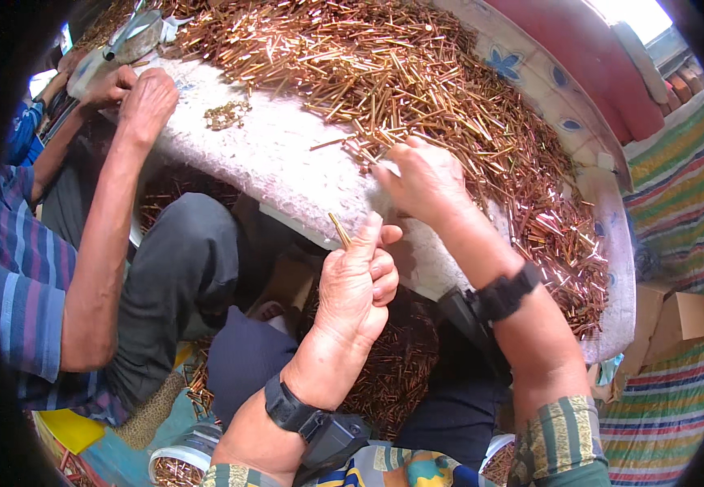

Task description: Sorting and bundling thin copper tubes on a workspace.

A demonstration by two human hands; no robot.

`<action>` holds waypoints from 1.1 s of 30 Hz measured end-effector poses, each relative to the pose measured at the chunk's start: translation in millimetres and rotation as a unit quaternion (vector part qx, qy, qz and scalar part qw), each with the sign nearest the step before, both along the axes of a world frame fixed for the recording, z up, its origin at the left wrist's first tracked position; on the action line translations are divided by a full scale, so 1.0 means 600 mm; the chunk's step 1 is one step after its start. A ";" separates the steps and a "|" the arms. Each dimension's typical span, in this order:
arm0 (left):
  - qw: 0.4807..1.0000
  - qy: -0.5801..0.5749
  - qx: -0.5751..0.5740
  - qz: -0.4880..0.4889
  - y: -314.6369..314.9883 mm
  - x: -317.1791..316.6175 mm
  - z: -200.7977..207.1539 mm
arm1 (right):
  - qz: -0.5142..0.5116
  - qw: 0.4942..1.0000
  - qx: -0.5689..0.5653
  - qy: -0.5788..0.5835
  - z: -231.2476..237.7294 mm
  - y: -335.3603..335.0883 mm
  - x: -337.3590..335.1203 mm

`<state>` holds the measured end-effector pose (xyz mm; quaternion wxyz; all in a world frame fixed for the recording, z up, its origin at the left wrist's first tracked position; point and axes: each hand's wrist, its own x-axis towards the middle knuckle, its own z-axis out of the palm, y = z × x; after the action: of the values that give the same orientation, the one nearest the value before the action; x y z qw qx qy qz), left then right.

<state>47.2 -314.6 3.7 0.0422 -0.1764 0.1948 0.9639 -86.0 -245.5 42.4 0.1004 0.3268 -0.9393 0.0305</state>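
My left hand (356,280) is closed, thumb up, around a slim gold-coloured metal tube (339,230) that pokes out past the thumb and tilts up to the left. Just off the near edge of the white-covered table (279,154), this hand hangs in the air. My right hand (426,183) reaches over the table to the near edge of a large pile of similar thin copper and gold tubes (400,69). Its thumb and fingers are bent together there, by a few loose tubes. What they grip, if anything, is hidden. Both wrists wear black bands.
A co-worker's hands (145,97) work over the table at the left. A small heap of tiny gold pieces (227,115) lies nearby. Below are a white bucket of tubes (180,467) and more tubes between my knees. A cardboard box (676,321) stands right of the table.
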 end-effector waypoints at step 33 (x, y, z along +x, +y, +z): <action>1.000 -0.003 0.028 0.006 0.009 -0.009 0.000 | 0.112 0.994 -0.008 0.010 -0.019 -0.019 -0.112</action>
<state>41.7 -309.5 3.8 0.0416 -0.1792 0.1664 0.9687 -153.4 -256.8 30.9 0.1079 0.4297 -0.8953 0.0461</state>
